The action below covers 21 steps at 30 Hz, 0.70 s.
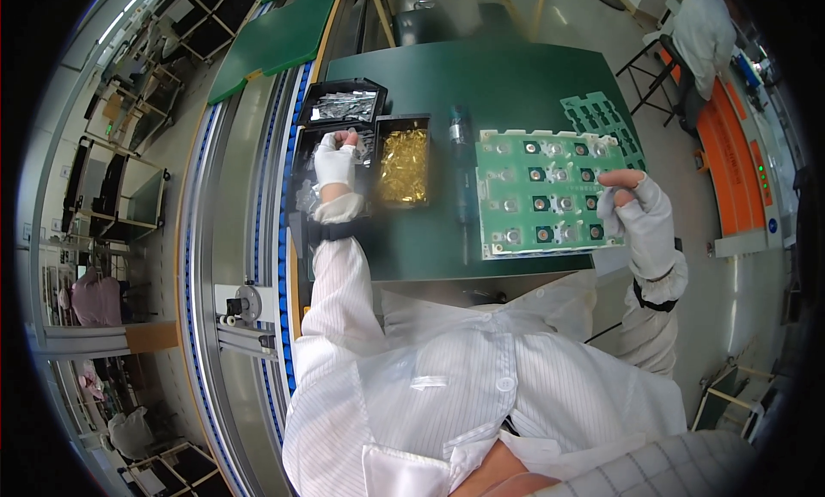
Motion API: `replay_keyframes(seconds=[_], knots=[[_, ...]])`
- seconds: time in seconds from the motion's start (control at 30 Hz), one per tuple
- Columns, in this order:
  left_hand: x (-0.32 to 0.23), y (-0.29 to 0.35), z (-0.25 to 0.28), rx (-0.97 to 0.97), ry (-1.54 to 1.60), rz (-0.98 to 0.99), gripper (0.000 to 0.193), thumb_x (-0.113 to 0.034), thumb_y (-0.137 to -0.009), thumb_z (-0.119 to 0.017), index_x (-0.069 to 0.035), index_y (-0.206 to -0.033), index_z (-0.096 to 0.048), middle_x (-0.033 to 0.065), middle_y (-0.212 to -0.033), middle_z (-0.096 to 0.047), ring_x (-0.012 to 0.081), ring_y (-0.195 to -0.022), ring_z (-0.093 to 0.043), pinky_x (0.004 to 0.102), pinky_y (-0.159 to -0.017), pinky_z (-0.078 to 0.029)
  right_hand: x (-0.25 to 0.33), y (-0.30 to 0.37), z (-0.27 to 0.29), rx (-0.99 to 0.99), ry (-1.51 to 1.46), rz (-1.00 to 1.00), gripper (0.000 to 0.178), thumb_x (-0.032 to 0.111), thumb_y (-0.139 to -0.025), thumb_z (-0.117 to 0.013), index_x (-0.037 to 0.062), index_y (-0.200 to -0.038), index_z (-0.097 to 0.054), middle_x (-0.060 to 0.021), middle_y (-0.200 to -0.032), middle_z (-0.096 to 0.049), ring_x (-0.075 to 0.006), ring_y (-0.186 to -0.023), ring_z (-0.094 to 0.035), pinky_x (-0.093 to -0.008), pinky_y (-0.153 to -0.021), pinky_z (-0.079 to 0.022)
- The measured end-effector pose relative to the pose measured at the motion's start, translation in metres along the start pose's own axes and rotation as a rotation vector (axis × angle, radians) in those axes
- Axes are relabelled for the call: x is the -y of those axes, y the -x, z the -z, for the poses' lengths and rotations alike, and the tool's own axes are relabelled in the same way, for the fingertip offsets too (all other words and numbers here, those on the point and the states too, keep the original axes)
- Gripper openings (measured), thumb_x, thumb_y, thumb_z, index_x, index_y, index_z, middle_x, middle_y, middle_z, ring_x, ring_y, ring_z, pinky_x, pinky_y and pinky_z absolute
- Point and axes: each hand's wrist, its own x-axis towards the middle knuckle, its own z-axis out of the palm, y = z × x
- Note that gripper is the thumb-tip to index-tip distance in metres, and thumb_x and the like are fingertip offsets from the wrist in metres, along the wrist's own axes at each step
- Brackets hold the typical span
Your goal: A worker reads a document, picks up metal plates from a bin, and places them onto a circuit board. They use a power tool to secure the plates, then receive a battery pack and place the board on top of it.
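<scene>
My left hand (335,160), in a white glove with bare fingertips, is over a black bin (301,166) of small metal parts. Its fingers are bent together; whatever they hold is too small to tell. At the right edge of a green circuit board panel (522,183) is my right hand (640,211), gloved the same way. Its fingers are curled, with the index fingertip by the panel's edge; what lies in them is hidden. Rows of round metal parts and dark square pads cover the panel, which sits on a pale base.
Beside the left hand stands a black bin of brass-coloured parts (403,166); behind it, another holds silver strips (344,107). A dark electric screwdriver (461,166) lies left of the panel. A green cut-out plate (601,119) lies behind. A conveyor rail (228,239) runs along the left.
</scene>
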Motion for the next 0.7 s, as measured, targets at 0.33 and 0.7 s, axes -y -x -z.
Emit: replay_keyframes(seconds=[0.33, 0.7], knots=[[-0.066, 0.058, 0.005, 0.277, 1.123, 0.246, 0.017, -0.024, -0.082, -0.072, -0.011, -0.086, -0.062, 0.0019, -0.083, -0.065, 0.0152, -0.075, -0.059, 0.0390, -0.081, -0.049, -0.028, -0.004, 0.051, 0.045, -1.134, 0.167, 0.033, 0.029, -0.099, -0.044, 0.0006, -0.110, -0.056, 0.0017, -0.070, -0.039, -0.0085, -0.052, -0.034, -0.0238, -0.046, -0.029], [-0.080, 0.064, 0.025, 0.573, 1.653, 0.506, 0.005, -0.007, -0.086, -0.063, -0.007, -0.090, -0.059, 0.0020, -0.086, -0.062, 0.0101, -0.067, -0.052, 0.0351, -0.086, -0.043, -0.043, 0.000, 0.077, -0.212, -1.606, 0.162, 0.038, 0.032, -0.099, -0.039, 0.0032, -0.096, -0.063, -0.0007, -0.071, -0.048, -0.0125, -0.055, -0.039, -0.0260, -0.050, -0.033]])
